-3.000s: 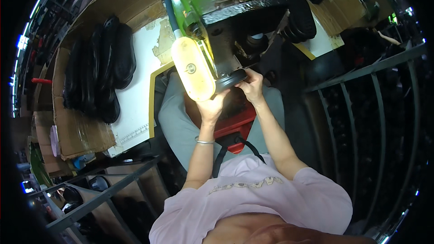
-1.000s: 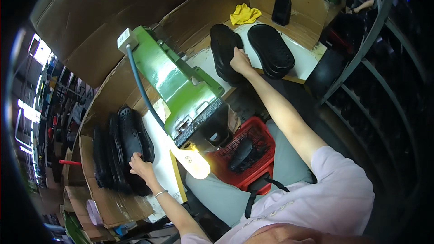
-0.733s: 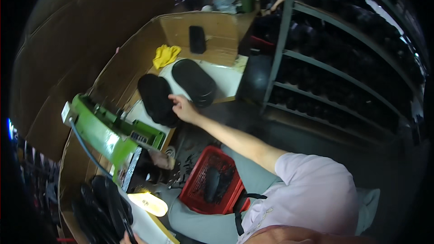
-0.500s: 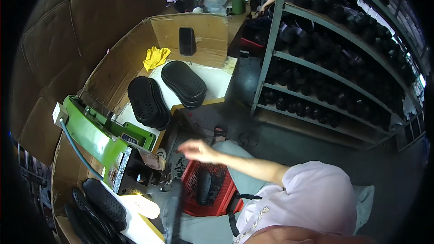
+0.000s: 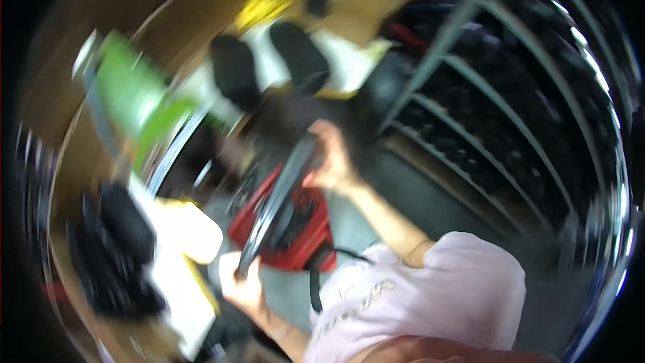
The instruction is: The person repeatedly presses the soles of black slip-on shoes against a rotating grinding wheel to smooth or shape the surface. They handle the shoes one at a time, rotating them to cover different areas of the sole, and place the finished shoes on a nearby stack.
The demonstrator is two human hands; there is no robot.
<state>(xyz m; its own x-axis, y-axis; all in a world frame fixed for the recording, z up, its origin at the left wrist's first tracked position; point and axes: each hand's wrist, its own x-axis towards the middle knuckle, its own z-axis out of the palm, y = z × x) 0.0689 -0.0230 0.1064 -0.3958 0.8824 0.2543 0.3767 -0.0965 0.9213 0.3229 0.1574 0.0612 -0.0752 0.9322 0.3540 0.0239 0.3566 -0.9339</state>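
A long black shoe sole point(image 5: 279, 195) is held edge-on in front of me, tilted, above a red plastic basket point(image 5: 316, 238). Its near end is gripped by my left hand point(image 5: 244, 288), thumb against the side. My right hand point(image 5: 330, 161) is closed round the far end, its fingers blurred by motion. Dark pieces lie inside the basket, too blurred to make out. To the left stands a green machine point(image 5: 127, 84) with a dark working head, also smeared.
Two stacks of black soles, one on the left point(image 5: 235, 70) and one on the right point(image 5: 299, 57), stand on the white bench top beside a yellow cloth point(image 5: 263, 9). More black soles point(image 5: 114, 249) lie at the lower left. A loaded metal rack point(image 5: 463, 70) stands to the right.
My left hand has come into view with the sole. My right hand, empty before, now holds the sole's far end. The whole view has shifted and blurred.
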